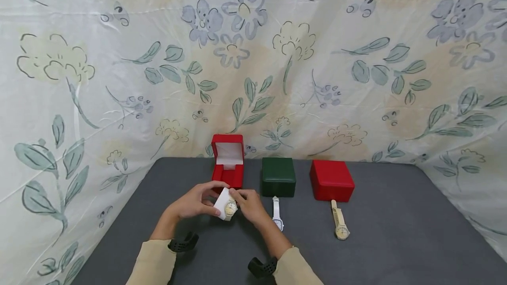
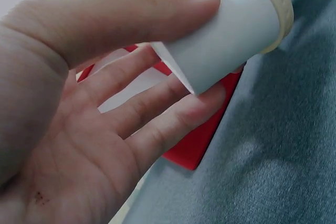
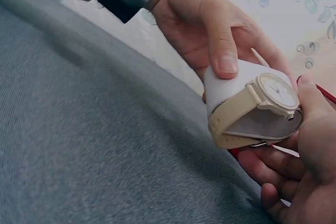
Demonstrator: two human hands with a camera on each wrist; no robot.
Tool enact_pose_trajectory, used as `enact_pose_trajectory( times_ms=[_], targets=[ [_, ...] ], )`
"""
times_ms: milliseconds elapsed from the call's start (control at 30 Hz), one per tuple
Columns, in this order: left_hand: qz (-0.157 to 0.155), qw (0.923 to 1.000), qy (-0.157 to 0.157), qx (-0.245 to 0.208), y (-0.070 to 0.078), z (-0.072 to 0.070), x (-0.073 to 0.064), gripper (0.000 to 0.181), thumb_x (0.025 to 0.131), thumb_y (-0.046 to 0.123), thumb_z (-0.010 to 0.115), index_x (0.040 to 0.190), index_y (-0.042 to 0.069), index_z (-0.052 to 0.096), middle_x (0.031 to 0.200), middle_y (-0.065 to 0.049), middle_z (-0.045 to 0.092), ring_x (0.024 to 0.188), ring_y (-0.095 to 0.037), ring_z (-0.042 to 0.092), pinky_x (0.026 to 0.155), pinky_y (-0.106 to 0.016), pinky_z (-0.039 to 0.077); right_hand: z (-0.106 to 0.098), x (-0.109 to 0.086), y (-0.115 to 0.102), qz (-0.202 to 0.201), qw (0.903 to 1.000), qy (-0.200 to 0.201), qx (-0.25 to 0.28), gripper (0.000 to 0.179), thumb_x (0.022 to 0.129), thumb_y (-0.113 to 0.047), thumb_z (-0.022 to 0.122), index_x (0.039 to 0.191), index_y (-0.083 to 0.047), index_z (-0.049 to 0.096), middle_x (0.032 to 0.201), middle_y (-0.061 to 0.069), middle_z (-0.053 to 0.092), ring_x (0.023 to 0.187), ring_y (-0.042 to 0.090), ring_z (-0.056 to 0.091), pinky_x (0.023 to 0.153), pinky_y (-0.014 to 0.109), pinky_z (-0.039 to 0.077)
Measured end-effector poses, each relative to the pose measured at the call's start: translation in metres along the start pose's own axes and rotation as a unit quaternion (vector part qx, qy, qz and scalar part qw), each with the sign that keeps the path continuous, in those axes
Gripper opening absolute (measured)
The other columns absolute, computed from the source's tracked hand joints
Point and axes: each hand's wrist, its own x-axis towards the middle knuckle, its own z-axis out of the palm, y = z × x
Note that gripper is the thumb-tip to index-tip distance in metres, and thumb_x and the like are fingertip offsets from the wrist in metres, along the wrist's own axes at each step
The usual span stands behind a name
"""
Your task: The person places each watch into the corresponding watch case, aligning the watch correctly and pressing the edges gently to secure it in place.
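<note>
My left hand (image 1: 194,201) grips a white watch cushion (image 2: 226,30) by one end, thumb on top and fingers underneath. A cream wristwatch (image 3: 275,94) is wrapped around the cushion's other end, its buckle below. My right hand (image 1: 249,203) holds the watch at that end, thumb at the case and fingers under the strap. Just behind the hands stands an open red watch box (image 1: 227,175) with a white-lined lid; the left hand partly hides its front.
To the right stand a closed green box (image 1: 278,177) and a closed red box (image 1: 332,180). A white wristwatch (image 1: 276,212) lies before the green box, partly behind the right forearm. Another cream wristwatch (image 1: 339,221) lies before the closed red box. Behind the grey table (image 1: 396,232) hangs floral cloth.
</note>
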Motion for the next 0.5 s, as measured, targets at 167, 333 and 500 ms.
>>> enact_pose_trajectory(
  times_ms=[167, 333, 500],
  targets=[
    [0.002, 0.9997, -0.005, -0.024, 0.001, 0.004, 0.002, 0.062, 0.078, 0.013, 0.078, 0.132, 0.011, 0.049, 0.126, -0.016, 0.053, 0.101, -0.028, 0.058, 0.075, -0.036, 0.059, -0.004, 0.0, 0.001, 0.032, 0.9977, -0.038, 0.046, 0.044, 0.097, -0.038, 0.055, 0.088, 0.001, 0.072, 0.061, -0.005, 0.048, 0.062, 0.01, 0.045, 0.056, 0.024, 0.04],
    [-0.009, 0.999, 0.009, -0.044, 0.001, 0.008, 0.005, 0.062, 0.076, 0.015, 0.079, 0.128, 0.01, 0.046, 0.124, -0.016, 0.052, 0.105, -0.029, 0.055, 0.08, -0.035, 0.059, -0.009, 0.0, -0.001, 0.057, 0.9938, -0.054, 0.079, 0.042, 0.099, -0.036, 0.053, 0.1, 0.003, 0.068, 0.071, -0.004, 0.056, 0.066, 0.012, 0.05, 0.061, 0.028, 0.048],
    [-0.024, 0.9948, 0.08, -0.059, 0.0, 0.011, 0.007, 0.066, 0.076, 0.016, 0.08, 0.13, 0.01, 0.043, 0.127, -0.016, 0.052, 0.105, -0.028, 0.055, 0.081, -0.032, 0.058, -0.011, 0.0, -0.007, 0.068, 0.9905, -0.042, 0.112, 0.046, 0.1, -0.044, 0.047, 0.117, -0.003, 0.06, 0.09, 0.003, 0.06, 0.075, 0.013, 0.057, 0.07, 0.029, 0.054]
  ],
)
